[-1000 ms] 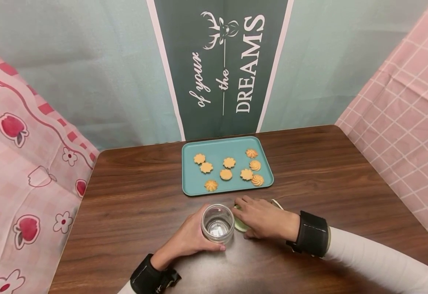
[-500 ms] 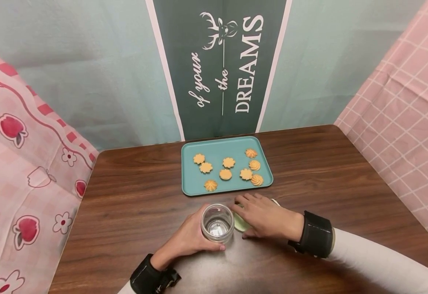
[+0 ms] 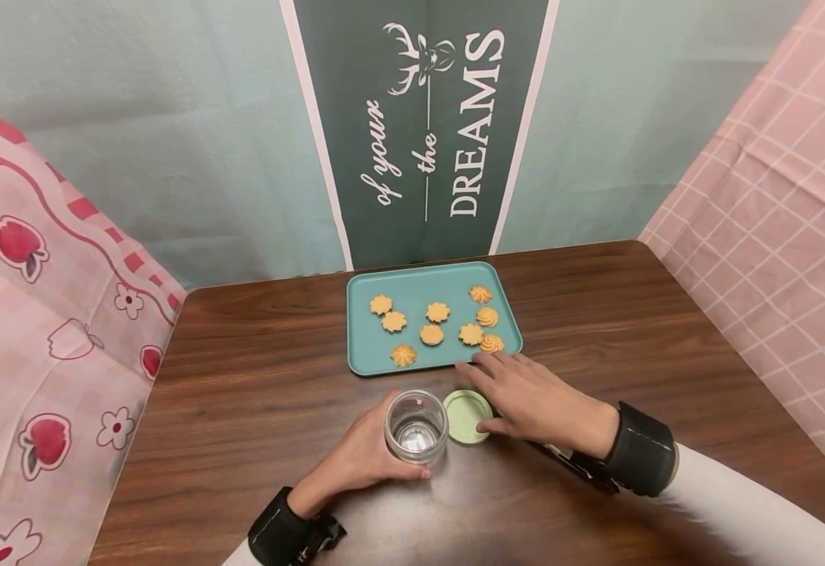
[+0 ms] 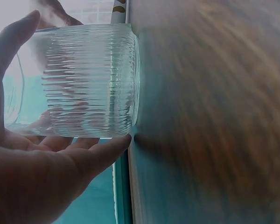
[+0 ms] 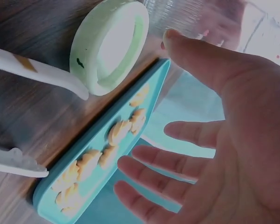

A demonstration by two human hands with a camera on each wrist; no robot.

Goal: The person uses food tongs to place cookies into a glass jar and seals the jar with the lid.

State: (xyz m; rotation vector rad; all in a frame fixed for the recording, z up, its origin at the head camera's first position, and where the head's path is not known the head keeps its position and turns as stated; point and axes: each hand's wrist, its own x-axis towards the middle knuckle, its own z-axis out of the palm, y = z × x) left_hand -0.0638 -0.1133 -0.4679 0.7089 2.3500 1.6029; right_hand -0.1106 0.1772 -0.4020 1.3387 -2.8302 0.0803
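Observation:
My left hand (image 3: 366, 456) grips a clear glass jar (image 3: 415, 448), fingers round one side and thumb round the other. In the left wrist view the jar (image 4: 88, 84) has ribbed walls, and its base is at the wooden table. Beside the jar lies a round light green lid (image 3: 467, 417), hollow side up in the right wrist view. My right hand (image 3: 543, 401) is over the table just right of the lid, fingers spread and holding nothing. White tongs (image 5: 37, 70) with a gold mark lie under it, their two arms apart, mostly hidden in the head view.
A teal tray (image 3: 412, 283) with several piped cookies (image 3: 437, 312) stands behind the jar and lid. My right fingertips are close to its front edge. Brown wooden table (image 3: 256, 369) extends to both sides, with hanging cloths behind and at each side.
My right hand has come off the green lid and moved right and slightly away from me, uncovering the lid. The left hand keeps its grip on the jar.

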